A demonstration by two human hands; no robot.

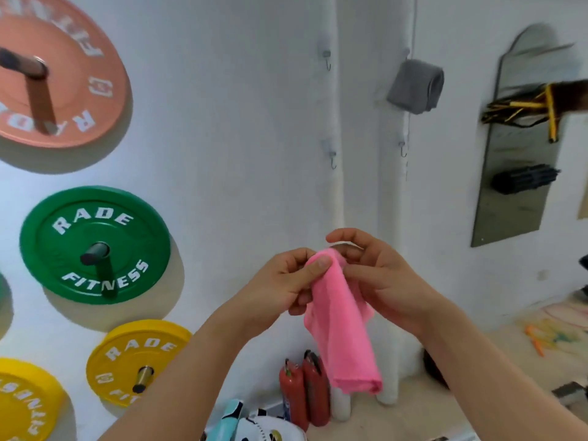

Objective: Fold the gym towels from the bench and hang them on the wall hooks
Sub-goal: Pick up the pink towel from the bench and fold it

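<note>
Pink towel (pixel 342 326) is up in front of me at chest height, folded into a long narrow strip and dangling straight down from its top end. My left hand (pixel 283 286) pinches that top fold, thumb pressed flat on the cloth with the fingers curled behind. My right hand (pixel 372 275) has its fingers curled in around the same bunched top from the other side, working at the fold; whether it is truly gripping or just teasing the cloth I judge as a light hold.

This thing looks soft, light and floppy, so it should sag wherever I don't support it, and the layers may slip apart if I let the top go. Best hold is right here at the folded top edge, keeping the layers together.

Ahead on the white wall, a grey towel (pixel 415 87) already hangs folded. Three bare hooks wait: an upper hook (pixel 327 60), a lower left hook (pixel 332 159), and a lower right hook (pixel 403 149). Off to my left, a green plate (pixel 57 246) sits on its peg.
</note>
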